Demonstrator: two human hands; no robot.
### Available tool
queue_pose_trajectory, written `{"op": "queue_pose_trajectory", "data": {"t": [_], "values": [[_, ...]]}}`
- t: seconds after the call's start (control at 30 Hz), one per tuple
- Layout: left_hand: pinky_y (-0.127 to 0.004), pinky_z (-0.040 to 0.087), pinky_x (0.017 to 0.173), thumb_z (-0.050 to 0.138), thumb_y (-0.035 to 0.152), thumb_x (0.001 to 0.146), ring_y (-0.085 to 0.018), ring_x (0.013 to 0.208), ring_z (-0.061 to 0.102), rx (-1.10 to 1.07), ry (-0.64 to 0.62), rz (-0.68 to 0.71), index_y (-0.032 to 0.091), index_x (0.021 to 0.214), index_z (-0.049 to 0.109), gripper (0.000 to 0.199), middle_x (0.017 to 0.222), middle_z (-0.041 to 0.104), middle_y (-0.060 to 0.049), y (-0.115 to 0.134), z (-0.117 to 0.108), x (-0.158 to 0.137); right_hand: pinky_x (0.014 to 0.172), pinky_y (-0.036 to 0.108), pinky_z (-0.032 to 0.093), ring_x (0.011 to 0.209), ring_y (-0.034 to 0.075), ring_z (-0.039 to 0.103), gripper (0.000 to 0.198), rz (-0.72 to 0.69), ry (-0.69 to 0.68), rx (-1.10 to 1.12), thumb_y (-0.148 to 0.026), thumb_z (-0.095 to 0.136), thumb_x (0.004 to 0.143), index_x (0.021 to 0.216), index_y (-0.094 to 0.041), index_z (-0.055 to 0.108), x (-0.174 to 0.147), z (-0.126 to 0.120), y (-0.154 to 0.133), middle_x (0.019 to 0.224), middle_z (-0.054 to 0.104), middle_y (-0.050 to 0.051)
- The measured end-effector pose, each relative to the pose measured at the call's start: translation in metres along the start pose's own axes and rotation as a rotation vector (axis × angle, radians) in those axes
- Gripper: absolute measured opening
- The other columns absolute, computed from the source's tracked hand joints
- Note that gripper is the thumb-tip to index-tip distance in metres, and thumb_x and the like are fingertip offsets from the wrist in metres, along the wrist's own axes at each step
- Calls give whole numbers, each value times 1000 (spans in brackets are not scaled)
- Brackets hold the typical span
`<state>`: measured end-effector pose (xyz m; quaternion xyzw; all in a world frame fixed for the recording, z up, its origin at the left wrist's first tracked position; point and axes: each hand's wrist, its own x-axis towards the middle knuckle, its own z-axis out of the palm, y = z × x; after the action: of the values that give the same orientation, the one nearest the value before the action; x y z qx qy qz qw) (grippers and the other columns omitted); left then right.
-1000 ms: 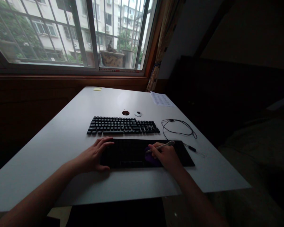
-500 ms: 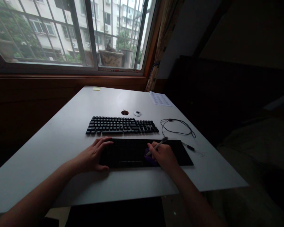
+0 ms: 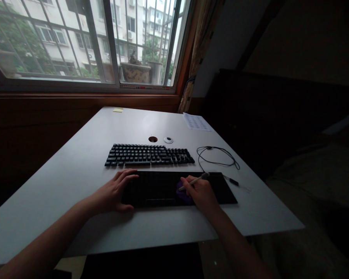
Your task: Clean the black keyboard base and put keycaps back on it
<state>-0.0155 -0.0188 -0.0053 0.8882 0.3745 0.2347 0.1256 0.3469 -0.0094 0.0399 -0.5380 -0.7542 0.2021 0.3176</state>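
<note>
A long, flat black panel point(image 3: 157, 186), much like a keyboard's bottom case, lies on the white desk in front of me. My left hand point(image 3: 118, 190) spans its left end, with the thumb at the near edge and the fingers over the far corner. Pinched in my right hand point(image 3: 199, 190) is a slim light-handled brush point(image 3: 193, 181) with a bushy dark head pointing up and right. Its lower tip meets a bunched purple cloth point(image 3: 183, 195), which rests on the panel under my fingers. Just beyond the panel is a black keyboard point(image 3: 149, 155) with its keys on.
Right of the keyboard lies a looped black cable point(image 3: 218, 148). A small dark-handled tool point(image 3: 234, 182) sits by the panel's right end. Farther back are a desk hole point(image 3: 152, 139), its white round cover point(image 3: 168, 140), printed paper point(image 3: 197, 121) and yellow notes point(image 3: 118, 110).
The brush has tipped lower, its bushy head moving slightly right and down. The purple cloth has shifted a little left under my right hand. My left hand stays put.
</note>
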Motion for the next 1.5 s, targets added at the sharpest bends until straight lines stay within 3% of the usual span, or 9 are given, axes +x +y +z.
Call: {"op": "queue_pose_trajectory", "data": {"t": [0.2, 0.47, 0.6, 0.77, 0.9, 1.07, 1.3, 1.5], "values": [[-65, 42, 114, 87, 45, 74, -43, 143, 38, -3, 1, 6, 28, 153, 32, 97, 158, 37, -18, 1, -1, 1, 53, 24, 41, 49, 14, 59, 45, 5, -80, 119, -48, 52, 102, 64, -23, 58, 0, 5, 0, 53, 62, -2], [-66, 43, 114, 86, 45, 75, -43, 144, 38, -10, -3, 12, 28, 153, 32, 96, 159, 37, -18, 3, -3, 1, 64, 27, 41, 62, 16, 65, 50, -176, 46, -137, -47, 42, 108, 67, -22, 56, -1, 21, -4, 67, 67, 2], [-66, 43, 114, 86, 46, 76, -43, 143, 38, -6, -3, 10, 27, 153, 32, 97, 159, 36, -18, 2, -2, 1, 60, 26, 39, 56, 15, 62, 48, -151, -13, -150, -44, 43, 108, 67, -22, 57, -1, 19, -5, 62, 63, 0], [-66, 43, 114, 86, 47, 75, -43, 143, 38, 5, -4, 17, 27, 153, 31, 97, 159, 36, -18, 1, 0, 1, 63, 25, 41, 61, 15, 64, 48, -169, 45, -157, -43, 43, 107, 66, -22, 55, 0, 17, -6, 66, 66, 1], [-65, 43, 114, 86, 47, 75, -43, 143, 38, 8, 4, 14, 26, 153, 32, 97, 158, 36, -18, 0, 0, 1, 57, 25, 38, 54, 14, 60, 47, -124, -12, -127, -43, 45, 106, 65, -23, 52, 0, 16, -6, 59, 61, -1], [-66, 42, 115, 87, 47, 74, -43, 144, 37, 2, 9, 17, 27, 154, 32, 98, 159, 37, -18, -1, 1, 0, 60, 25, 40, 58, 14, 61, 48, -177, 31, -121, -45, 44, 107, 65, -22, 54, -2, 16, -5, 64, 63, 0], [-65, 42, 114, 86, 48, 75, -43, 144, 37, 6, -4, 8, 28, 154, 31, 98, 159, 36, -18, 0, 0, 0, 59, 24, 41, 56, 12, 57, 50, -229, -90, 37, -47, 47, 106, 63, -22, 54, 0, 16, -4, 62, 61, -2], [-65, 42, 114, 86, 46, 74, -42, 144, 37, 9, -14, 4, 28, 153, 31, 98, 159, 35, -17, 1, -1, 1, 62, 26, 42, 60, 14, 61, 49, -231, 19, -17, -50, 45, 107, 68, -22, 57, 2, 29, -8, 66, 63, 0]]}}
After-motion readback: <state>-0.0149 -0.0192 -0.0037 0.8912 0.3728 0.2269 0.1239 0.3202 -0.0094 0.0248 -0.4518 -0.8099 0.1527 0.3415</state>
